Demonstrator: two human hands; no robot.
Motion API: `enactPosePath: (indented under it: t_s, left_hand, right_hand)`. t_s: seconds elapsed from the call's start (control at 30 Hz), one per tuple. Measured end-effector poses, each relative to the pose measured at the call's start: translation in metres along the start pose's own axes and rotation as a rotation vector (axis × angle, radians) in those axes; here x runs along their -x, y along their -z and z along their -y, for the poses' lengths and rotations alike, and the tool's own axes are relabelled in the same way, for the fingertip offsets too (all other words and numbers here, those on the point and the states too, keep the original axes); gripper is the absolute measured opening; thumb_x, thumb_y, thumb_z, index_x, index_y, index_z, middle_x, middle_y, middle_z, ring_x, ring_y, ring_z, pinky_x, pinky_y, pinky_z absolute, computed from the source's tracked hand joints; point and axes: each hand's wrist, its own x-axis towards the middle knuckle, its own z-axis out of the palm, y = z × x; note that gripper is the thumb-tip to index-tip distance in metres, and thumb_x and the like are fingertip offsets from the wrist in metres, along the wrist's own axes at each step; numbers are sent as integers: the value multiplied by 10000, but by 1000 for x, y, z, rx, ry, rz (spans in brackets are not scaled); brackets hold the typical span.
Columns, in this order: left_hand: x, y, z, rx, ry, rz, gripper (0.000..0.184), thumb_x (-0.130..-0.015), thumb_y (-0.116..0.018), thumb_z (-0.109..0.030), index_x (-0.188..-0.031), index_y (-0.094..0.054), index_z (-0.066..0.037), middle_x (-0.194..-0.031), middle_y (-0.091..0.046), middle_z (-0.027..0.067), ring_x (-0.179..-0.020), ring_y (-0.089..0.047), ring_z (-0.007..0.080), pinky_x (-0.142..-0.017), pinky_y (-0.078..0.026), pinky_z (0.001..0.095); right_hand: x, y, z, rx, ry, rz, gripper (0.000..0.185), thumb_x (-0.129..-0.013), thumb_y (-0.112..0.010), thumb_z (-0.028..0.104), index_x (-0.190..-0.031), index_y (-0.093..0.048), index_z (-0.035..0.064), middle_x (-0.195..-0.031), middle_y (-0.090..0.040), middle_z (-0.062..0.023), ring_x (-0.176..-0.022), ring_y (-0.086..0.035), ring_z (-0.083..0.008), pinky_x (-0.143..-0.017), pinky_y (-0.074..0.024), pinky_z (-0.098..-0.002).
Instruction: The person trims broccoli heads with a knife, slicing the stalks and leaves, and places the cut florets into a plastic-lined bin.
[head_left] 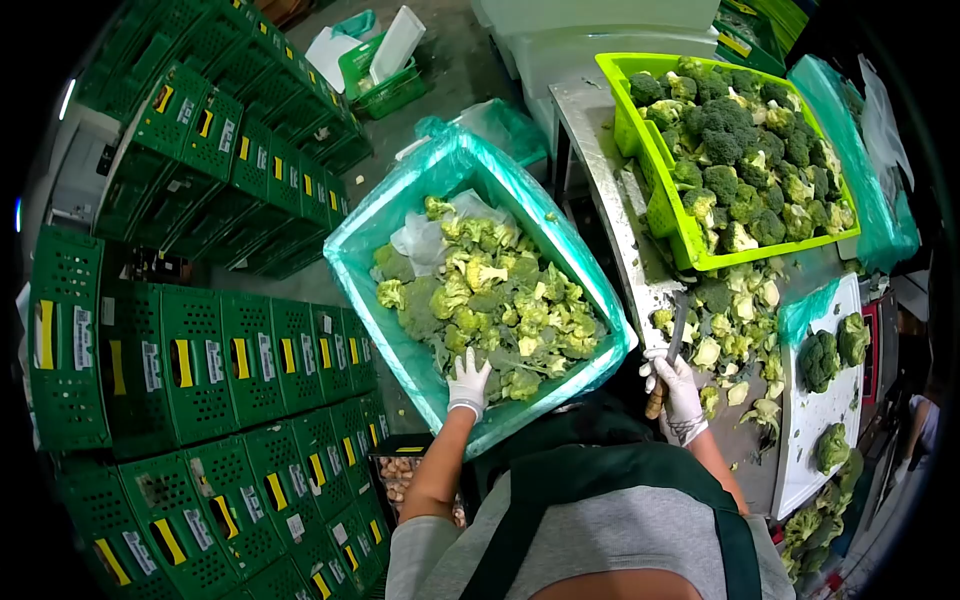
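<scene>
My left hand (468, 380), in a white glove, reaches over the near edge of a large box (350, 290) lined with teal plastic. Its fingers are spread and touch the broccoli pieces (485, 300) inside; nothing shows in its grasp. My right hand (682, 392), also gloved, is closed around a knife (678, 328) with a wooden handle, blade pointing away from me. It is beside the metal table's edge, near cut broccoli stems and florets (735, 330) lying on the table (600, 150).
A lime-green crate (690, 258) full of broccoli heads stands on the table. Right of it, a white board (805, 420) holds several heads. Stacked green crates (225, 350) line the left side. A crate of brownish pieces (395, 478) is beside my left arm. Another person's arm (915, 430) shows far right.
</scene>
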Motion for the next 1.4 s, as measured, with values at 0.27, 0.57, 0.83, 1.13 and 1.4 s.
enactPosePath:
  t_s: [0.27, 0.57, 0.83, 1.13, 1.4]
  left_hand:
    - [24, 43, 28, 585, 90, -226, 844, -626, -721, -166, -1357, -300, -210, -1282, -451, 173, -1120, -492, 337, -864, -451, 420]
    - [53, 69, 32, 2431, -2, -147, 531, -789, -594, -247, -1250, -413, -53, -1184, -524, 155, -972, -581, 325, -754, -521, 468]
    - [92, 98, -24, 2696, 164, -19, 463, -849, -492, -279, -1265, -406, -94, -1269, -459, 136, -1115, -488, 341, -852, -444, 588]
    - [107, 87, -30, 2644, 21, -278, 433, -813, -511, -150, -1216, -424, -18, -1174, -537, 152, -1048, -551, 304, -834, -487, 484]
    - [158, 122, 11, 2599, 83, -537, 302, -809, -503, -118, -1079, -513, 15, -1018, -590, 150, -907, -603, 248, -763, -511, 379]
  right_hand:
    - [13, 3, -25, 14, -134, 229, 262, -881, -522, 95, -1129, -475, 23, -826, -590, -72, -626, -545, -109, -606, -458, -222]
    - [-20, -56, 6, 871, 412, 377, 268, -844, -543, 155, -1091, -497, 66, -908, -606, -124, -761, -614, -221, -675, -483, -296]
    - [-34, -141, 22, 1440, 1139, 526, 95, -747, -526, 124, -838, -510, 104, -704, -525, -78, -651, -568, -258, -570, -436, -386]
    - [-72, -153, 17, 1431, 1211, 602, 120, -740, -526, 124, -853, -493, 97, -696, -511, -94, -631, -560, -279, -536, -438, -400]
    - [-120, -101, 39, 1559, 608, 292, 187, -813, -534, 211, -927, -514, 64, -787, -622, -153, -712, -617, -330, -621, -486, -421]
